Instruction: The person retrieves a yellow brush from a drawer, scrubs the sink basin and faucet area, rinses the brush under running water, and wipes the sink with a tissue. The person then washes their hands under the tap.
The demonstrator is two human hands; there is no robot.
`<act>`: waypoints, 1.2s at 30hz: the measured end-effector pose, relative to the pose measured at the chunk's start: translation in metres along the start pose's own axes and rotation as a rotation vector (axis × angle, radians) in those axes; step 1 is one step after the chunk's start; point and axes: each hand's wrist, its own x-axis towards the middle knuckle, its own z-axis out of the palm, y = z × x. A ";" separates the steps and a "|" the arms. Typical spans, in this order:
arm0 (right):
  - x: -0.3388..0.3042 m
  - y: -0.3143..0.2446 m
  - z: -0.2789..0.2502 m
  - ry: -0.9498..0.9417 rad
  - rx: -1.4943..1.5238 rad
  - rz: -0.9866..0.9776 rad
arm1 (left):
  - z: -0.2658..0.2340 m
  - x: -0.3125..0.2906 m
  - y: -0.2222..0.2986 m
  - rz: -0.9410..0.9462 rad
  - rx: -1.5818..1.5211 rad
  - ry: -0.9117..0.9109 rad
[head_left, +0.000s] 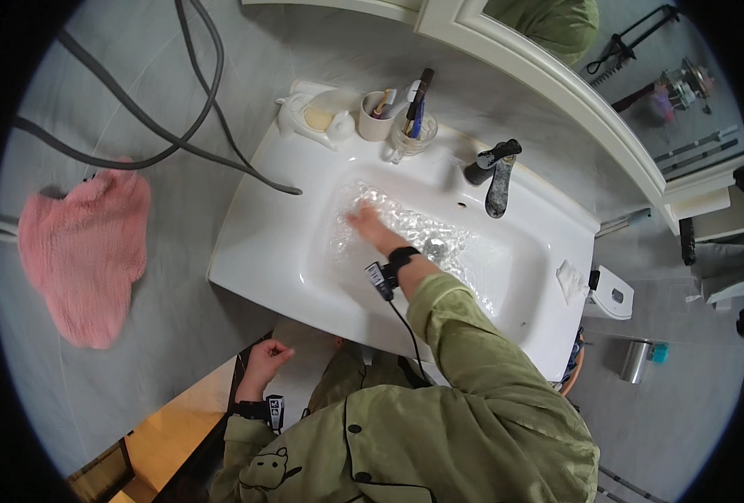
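My right hand (370,225) reaches into the white washbasin (263,251), over rippling water (426,226) at its left side. Its fingers are smeared by motion, and I cannot make out anything in them. A worn black faucet (498,180) stands at the back rim, right of this hand. Below the basin's front left edge hangs my left hand (265,360), apart from the basin. Its fingers are loosely curled, with nothing visible in them. A metal drain (436,249) shows through the water beside my right wrist.
Along the back rim stand a white soap dish (328,126) with soap, a beige cup (374,126) and a glass mug (412,138) holding toothbrushes. A grey hose (154,134) droops at the left above a pink towel (91,251). Crumpled tissue (571,282) lies on the right rim.
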 end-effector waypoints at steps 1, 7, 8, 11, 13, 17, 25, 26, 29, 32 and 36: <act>0.000 -0.014 0.013 -0.024 -0.017 -0.075 | 0.000 0.001 0.002 0.002 -0.002 -0.002; -0.066 -0.033 -0.005 -0.514 0.106 -0.294 | 0.011 0.018 0.007 0.012 -0.042 -0.041; -0.080 -0.030 -0.017 -0.732 0.098 -0.364 | 0.014 0.022 0.008 -0.009 -0.054 -0.034; -0.130 -0.009 -0.046 -0.974 -0.245 -0.215 | 0.031 0.036 0.014 0.018 -0.047 -0.051; -0.154 0.017 -0.073 -0.986 -0.192 -0.143 | 0.041 0.043 0.021 0.027 -0.026 -0.079; -0.207 0.087 -0.147 -0.918 -0.379 0.102 | 0.064 0.060 0.036 0.041 0.037 -0.140; -0.268 0.147 -0.268 -0.269 -1.079 0.597 | 0.085 0.078 0.041 0.095 -0.003 -0.203; -0.262 0.147 -0.264 -0.156 -1.089 0.586 | 0.086 0.077 0.041 0.063 0.020 -0.184; -0.217 0.147 -0.242 -0.051 -1.045 0.656 | 0.087 0.072 0.039 -0.016 0.107 -0.144; -0.167 0.144 -0.215 -0.061 -0.954 0.704 | 0.085 0.064 0.034 -0.038 0.163 -0.125; -0.134 0.133 -0.210 -0.197 -0.960 0.215 | 0.088 0.056 0.024 -0.018 0.096 -0.092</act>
